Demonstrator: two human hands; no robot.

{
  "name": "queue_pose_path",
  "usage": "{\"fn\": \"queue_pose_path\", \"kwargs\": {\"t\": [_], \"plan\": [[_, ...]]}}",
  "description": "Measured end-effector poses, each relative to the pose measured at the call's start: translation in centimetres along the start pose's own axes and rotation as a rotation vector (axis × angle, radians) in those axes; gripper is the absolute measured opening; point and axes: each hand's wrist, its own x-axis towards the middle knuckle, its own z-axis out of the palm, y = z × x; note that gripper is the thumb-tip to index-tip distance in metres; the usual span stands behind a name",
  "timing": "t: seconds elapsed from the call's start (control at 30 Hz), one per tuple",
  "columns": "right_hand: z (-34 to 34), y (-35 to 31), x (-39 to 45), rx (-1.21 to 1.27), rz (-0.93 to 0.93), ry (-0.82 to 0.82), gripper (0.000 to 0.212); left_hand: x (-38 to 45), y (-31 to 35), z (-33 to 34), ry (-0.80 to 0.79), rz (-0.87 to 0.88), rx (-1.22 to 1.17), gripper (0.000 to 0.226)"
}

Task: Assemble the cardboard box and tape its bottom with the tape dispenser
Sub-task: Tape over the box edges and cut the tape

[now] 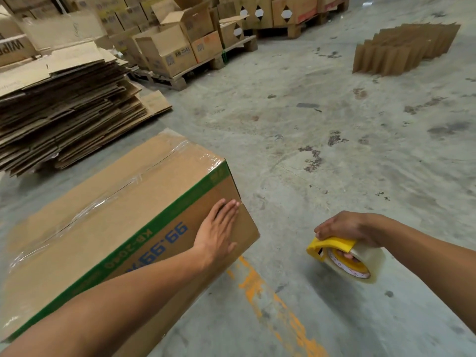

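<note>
While taped, flattened cardboard stack [59, 109] beside cardboard box [108, 202].

Light is soft, even and moderately bright, with only faint shadows on the concrete floor [334, 124]. Clear tape on the cardboard box [116, 202] catches mild glare. The wide lens bends lines near the edges, and far stacks look slightly soft.

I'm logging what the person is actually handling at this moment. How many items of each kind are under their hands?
Cardboard box: 1, with the left hand flat on its side
Tape dispenser: 1, gripped by the right hand
Total: 2
</note>
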Motion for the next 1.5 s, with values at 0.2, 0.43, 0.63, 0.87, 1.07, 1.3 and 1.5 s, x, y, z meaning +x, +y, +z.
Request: {"fn": "queue_pose_path", "kwargs": {"t": [0.2, 0.43, 0.63, 0.87, 1.07, 1.3, 1.5], "plan": [[-0.2, -0.2, -0.7, -0.013, 0.001, -0.013, 0.027, -0.1, 0.6, -0.9, 0.038, 0.130, -0.251, 0.082], [0.0, -1.0, -0.5, -0.144, -0.074, 0.034, 0.035, 1.2, -1.7, -3.9, 0.168, -0.125, -0.129, 0.084], [0.5, -2.5, -2.0, -0.196, -0.180, 0.062, 0.034, -0.4, -0.1, -2.0, -0.010, -0.049, -0.143, 0.082], [2.4, -6.7, -4.2, 0.058, -0.403, -0.046, 0.035, -5.9, -3.2, -2.3, 0.052, 0.023, -0.286, 0.075], [5.3, -14.7, -8.3, 0.268, -0.632, -0.334, 0.030, -13.0, -8.4, -1.4, 0.256, -0.179, -0.322, 0.077], [14.1, -24.0, -10.8, 0.364, -0.782, -0.514, 0.032, -24.5, -15.4, 2.0, 0.041, -0.652, -0.506, 0.074], [23.3, -28.8, -12.8, 0.580, -0.751, -0.582, 0.036, -30.1, -14.9, 4.1, -0.201, -0.804, -0.967, 0.087]]}}
